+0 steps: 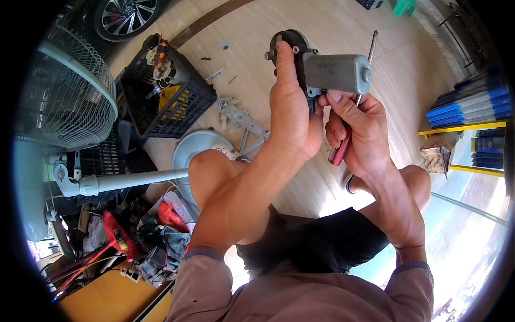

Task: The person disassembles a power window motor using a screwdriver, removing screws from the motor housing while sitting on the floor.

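While a white pedestal fan [64,102] and bent grey metal bracket [241,118] lie on the wooden floor [343,27], a black plastic crate [166,91] holds jumbled parts. Raised above the knees, the left hand [289,107] grips a grey cylindrical motor with black gear housing [327,70]; the right hand [359,134] pinches its underside, fingers curled round a red-handled screwdriver [348,126].

Both forearms reach up from below, left hand [289,115] raised with fingers clasped, right hand [357,134] fisted beside it.
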Available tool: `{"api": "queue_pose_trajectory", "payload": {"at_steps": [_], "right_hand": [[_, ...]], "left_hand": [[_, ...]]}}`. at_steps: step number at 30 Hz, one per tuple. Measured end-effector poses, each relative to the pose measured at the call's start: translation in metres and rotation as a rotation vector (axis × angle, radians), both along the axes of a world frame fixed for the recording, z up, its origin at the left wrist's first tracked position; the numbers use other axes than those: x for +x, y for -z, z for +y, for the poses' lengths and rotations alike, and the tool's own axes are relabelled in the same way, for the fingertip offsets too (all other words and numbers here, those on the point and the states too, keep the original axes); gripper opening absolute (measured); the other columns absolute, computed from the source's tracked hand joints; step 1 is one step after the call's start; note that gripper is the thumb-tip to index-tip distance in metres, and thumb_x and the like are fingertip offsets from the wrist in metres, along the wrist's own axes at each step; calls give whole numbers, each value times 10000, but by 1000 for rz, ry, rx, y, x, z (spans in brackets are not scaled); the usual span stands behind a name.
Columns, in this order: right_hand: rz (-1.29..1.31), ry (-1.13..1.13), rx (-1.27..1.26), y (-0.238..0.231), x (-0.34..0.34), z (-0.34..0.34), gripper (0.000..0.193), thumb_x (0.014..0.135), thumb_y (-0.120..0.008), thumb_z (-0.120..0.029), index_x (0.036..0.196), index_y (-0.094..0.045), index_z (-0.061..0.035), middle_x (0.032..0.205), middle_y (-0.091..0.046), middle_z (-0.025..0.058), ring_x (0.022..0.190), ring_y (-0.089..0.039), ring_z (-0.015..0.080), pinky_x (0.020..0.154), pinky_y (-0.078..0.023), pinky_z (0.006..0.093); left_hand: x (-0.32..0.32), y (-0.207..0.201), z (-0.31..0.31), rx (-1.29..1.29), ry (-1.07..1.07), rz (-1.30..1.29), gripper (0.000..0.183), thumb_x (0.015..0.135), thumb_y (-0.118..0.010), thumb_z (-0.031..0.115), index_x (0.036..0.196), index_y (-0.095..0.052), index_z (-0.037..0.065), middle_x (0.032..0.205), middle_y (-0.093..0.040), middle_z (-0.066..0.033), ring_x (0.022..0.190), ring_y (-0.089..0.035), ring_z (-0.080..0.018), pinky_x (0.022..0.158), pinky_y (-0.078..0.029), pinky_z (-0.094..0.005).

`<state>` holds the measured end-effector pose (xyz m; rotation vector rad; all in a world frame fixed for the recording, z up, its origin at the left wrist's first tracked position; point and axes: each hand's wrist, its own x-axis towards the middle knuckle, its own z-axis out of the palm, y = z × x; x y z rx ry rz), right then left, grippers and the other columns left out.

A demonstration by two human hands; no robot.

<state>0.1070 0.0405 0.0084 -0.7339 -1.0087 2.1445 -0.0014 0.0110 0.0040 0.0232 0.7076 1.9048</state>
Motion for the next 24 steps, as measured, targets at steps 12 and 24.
{"api": "queue_pose_trajectory", "payload": {"at_steps": [12, 24], "right_hand": [[-150, 171, 323, 7, -1, -16, 182, 925, -666, -159, 877, -648, 16, 606, -608, 45, 387, -471, 80, 353, -345, 236], [-290, 343, 681, 25, -6, -17, 134, 886, -706, -96, 940, -672, 22, 760, -701, 47, 614, -612, 65, 543, -489, 211]], "left_hand": [[4, 2, -4, 24, -20, 51, 465, 938, -516, 577, 891, -549, 115, 797, -582, 21, 714, -558, -91, 630, -432, -254], [3, 2, -5, -9, -63, 68, 492, 939, -509, 582, 928, -540, 91, 856, -582, 7, 806, -564, -104, 729, -461, -292]]}}
